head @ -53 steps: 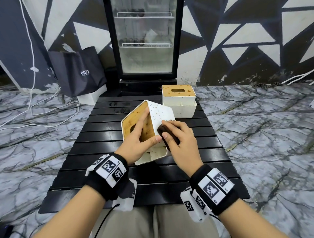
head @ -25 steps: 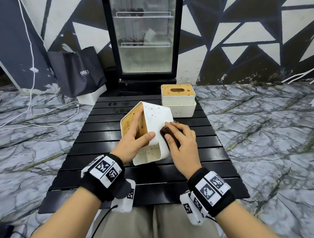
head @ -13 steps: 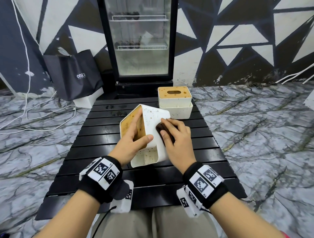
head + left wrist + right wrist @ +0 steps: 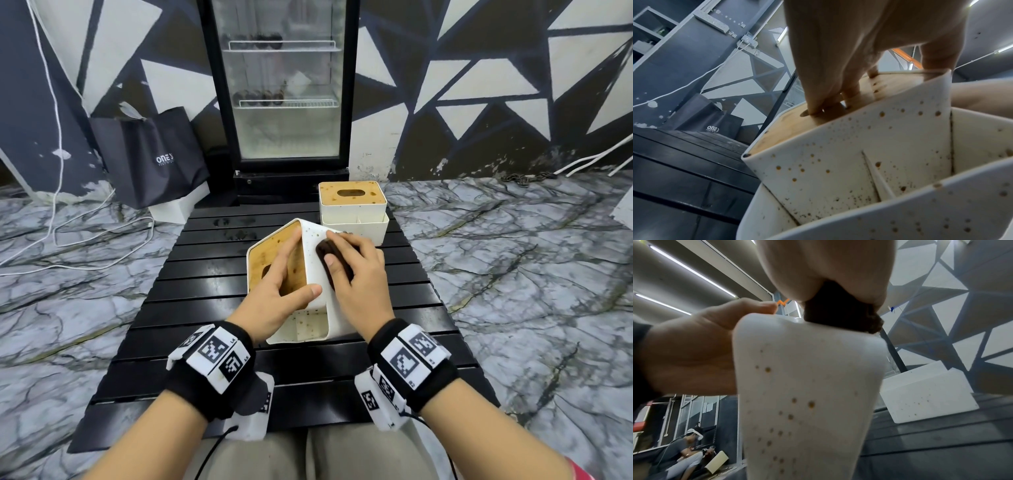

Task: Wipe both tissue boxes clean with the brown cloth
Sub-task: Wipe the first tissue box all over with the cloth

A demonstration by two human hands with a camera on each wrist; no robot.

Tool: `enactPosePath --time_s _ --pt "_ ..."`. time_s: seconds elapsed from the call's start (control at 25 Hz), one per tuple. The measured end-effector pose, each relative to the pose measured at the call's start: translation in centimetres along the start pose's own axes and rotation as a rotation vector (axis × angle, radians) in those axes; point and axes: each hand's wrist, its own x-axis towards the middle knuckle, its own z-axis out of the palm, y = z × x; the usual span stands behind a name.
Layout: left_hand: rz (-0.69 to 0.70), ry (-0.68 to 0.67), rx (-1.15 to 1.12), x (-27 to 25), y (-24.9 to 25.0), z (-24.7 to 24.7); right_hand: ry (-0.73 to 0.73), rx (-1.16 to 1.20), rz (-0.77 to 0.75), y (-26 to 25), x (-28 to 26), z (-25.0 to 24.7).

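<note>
A white tissue box with a wooden lid (image 4: 310, 240) is tipped on its side at the middle of the black slatted table (image 4: 205, 274); brown spots dot its walls (image 4: 838, 154) (image 4: 807, 394). My left hand (image 4: 284, 291) grips it, fingers flat on the lid, thumb on the white side. My right hand (image 4: 356, 270) holds the wadded brown cloth (image 4: 329, 257) (image 4: 838, 316) and presses it on the box's upward white face. The second tissue box (image 4: 352, 209) (image 4: 927, 392) stands upright behind, at the table's far edge.
A glass-door fridge (image 4: 281, 89) stands just behind the table. A black shopping bag (image 4: 150, 157) leans on the wall at left, with white cables (image 4: 68, 233) on the marble floor. In the right wrist view another person (image 4: 684, 451) sits in the background.
The box in my left hand has turned so its wooden lid faces more toward me. My right hand has slid the cloth farther up the white face.
</note>
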Motion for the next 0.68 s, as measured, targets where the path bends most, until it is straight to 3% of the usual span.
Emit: enactPosePath --time_s 0.28,0.44,0.68 --pt "-0.001 0.007 0.076 0.2 -0.4 -0.1 -0.024 0.012 0.047 0.5 0.9 -0.7" --pt "-0.012 0.002 0.088 0.4 -0.4 -0.7 -0.06 0.027 -0.012 0.0 -1.1 -0.1" --pt "0.003 0.0 0.153 0.4 -0.4 -0.4 -0.07 0.035 -0.067 -0.8 1.5 0.2"
